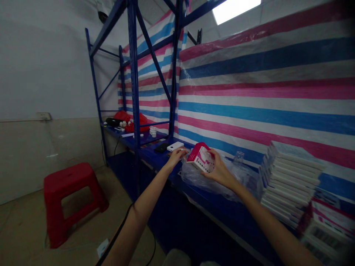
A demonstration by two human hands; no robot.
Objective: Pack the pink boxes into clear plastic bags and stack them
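My right hand is wrapped round the right side of a pink and white printed box, tilted above a crumpled clear plastic bag. Just left of the box, my left hand has its fingers drawn together near the bag's edge; what they hold, if anything, is too small to make out. Behind my left hand a white device and a black device lie on the blue shelf.
Stacked white trays and more pink-white boxes stand at right. A clear cup is behind the bag. Blue rack posts rise at left. White jars and red bags sit farther along; a red stool is on the floor.
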